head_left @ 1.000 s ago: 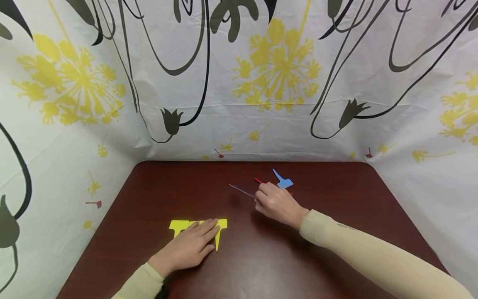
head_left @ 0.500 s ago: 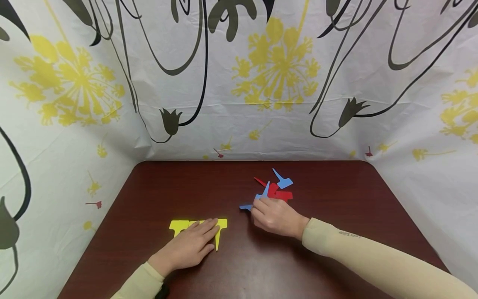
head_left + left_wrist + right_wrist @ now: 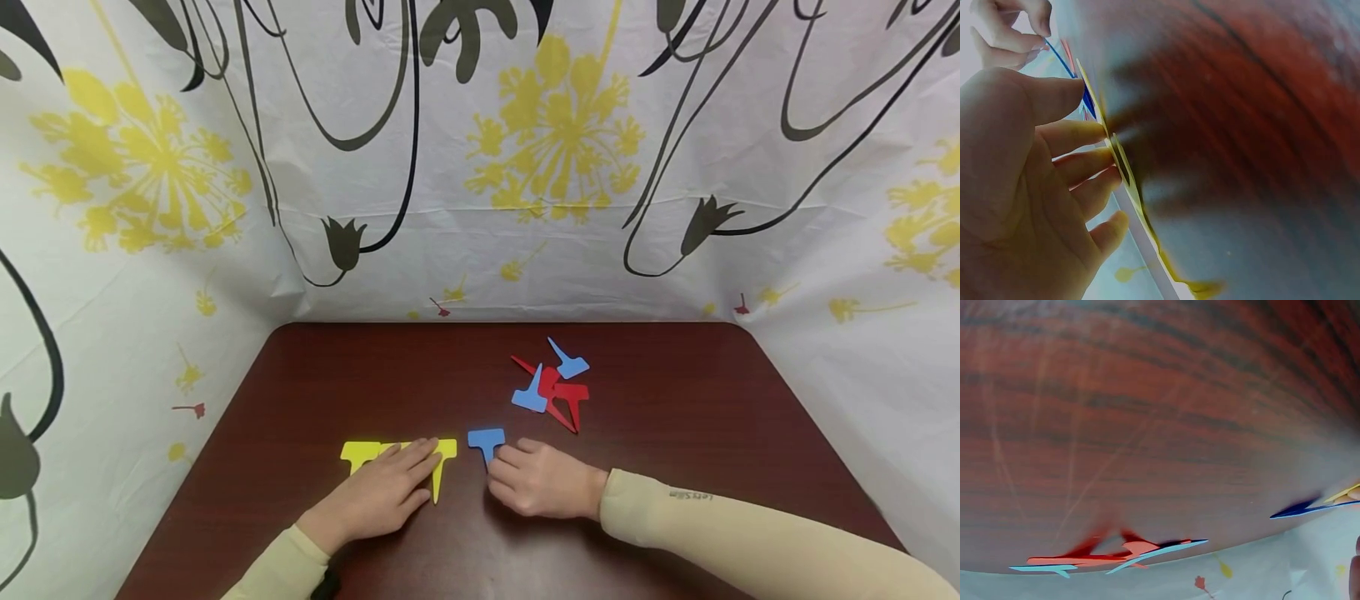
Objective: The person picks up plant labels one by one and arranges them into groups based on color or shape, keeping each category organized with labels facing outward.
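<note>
Head view: blue tag (image 3: 486, 437), tip hidden by right grip (image 3: 534, 479).

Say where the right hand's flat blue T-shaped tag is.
In the head view, the blue tag is just right of the flat yellow T-shaped tags partly under the left hand, its stem pinched by the right hand.

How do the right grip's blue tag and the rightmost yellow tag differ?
The blue tag is pinched in the right grip; the yellow tag lies partly under the left grip. The yellow tag's stem tip shows in the head view; the blue tag's doesn't. Both are T-shaped.
</note>
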A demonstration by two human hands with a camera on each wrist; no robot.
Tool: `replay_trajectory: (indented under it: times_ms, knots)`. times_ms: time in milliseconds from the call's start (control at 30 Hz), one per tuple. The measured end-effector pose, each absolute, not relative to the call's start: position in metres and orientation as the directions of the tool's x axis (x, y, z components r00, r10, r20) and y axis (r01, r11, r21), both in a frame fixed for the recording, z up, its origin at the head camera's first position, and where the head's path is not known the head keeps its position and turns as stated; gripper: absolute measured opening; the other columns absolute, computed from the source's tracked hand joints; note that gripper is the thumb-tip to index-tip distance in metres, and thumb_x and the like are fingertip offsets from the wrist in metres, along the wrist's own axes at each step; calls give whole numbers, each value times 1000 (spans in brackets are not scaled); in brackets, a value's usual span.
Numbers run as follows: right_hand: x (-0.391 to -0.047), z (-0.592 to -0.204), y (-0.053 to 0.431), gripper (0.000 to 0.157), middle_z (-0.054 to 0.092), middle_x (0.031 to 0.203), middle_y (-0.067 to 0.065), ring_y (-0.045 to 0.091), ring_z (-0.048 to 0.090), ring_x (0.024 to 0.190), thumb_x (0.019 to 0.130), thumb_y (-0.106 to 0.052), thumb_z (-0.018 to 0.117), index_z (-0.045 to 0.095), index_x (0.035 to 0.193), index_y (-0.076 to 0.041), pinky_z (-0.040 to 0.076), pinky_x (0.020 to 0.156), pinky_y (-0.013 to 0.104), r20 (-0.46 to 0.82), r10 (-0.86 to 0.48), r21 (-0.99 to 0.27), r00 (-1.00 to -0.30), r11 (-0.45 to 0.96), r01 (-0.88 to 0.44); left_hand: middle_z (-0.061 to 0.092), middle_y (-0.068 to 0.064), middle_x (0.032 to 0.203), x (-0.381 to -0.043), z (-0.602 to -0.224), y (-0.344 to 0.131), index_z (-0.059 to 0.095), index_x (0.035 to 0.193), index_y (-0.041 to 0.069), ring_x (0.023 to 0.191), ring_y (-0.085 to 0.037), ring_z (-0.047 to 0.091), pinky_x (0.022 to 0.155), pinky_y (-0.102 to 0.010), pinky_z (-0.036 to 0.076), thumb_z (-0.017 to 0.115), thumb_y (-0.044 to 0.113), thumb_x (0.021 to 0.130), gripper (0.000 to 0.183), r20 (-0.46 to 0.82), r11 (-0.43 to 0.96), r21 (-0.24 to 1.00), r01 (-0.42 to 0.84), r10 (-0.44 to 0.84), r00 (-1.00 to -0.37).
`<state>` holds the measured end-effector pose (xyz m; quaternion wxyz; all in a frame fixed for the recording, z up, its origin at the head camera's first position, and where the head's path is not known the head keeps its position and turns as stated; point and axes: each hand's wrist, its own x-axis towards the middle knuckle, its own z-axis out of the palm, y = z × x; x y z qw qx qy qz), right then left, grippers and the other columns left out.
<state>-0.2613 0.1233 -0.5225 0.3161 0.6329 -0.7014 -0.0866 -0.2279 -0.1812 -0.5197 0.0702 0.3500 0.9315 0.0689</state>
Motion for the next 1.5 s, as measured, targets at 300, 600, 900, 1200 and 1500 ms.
replay_trajectory:
  times_ms: [300,600,900,1200,1500]
  knots:
    - [-258,-527,114,40,63,91,-1,15,59,83,104,-7,33,72,95,-15,50,65,26,305,-950,564,69,122,-816,32,-7,162,-228,-519,-183,42,155,13,148,-24,31,116,-50,30,48,37,107,54,-76,736,190,649,670,-738]
    - [-258,-530,110,23,63,95,-2,13,60,86,96,-33,59,72,103,-16,54,68,27,397,-910,312,-122,259,-914,33,-9,162,-228,-518,-184,42,155,11,147,-26,32,115,-52,31,50,35,107,54,-60,720,214,660,684,-727]
    - [-269,-536,113,48,65,126,9,22,63,111,92,-40,67,68,129,-10,52,97,39,288,-871,120,-398,446,-887,30,-8,163,-229,-518,-184,40,156,12,148,-25,30,116,-51,30,48,36,107,55,-86,732,214,647,674,-734]
    - [-269,-539,110,50,64,127,9,23,64,112,91,-43,68,68,130,-11,53,96,39,270,-868,127,-416,460,-879,30,-8,163,-229,-518,-185,41,155,11,148,-25,30,116,-51,30,48,34,107,54,-74,726,215,653,679,-730]
    - [-274,-531,111,50,64,126,8,21,63,111,91,-42,68,66,131,-12,54,94,39,297,-853,108,-430,477,-872,33,-9,162,-231,-520,-188,42,155,12,147,-24,33,115,-53,31,49,35,107,54,-41,715,192,672,690,-722]
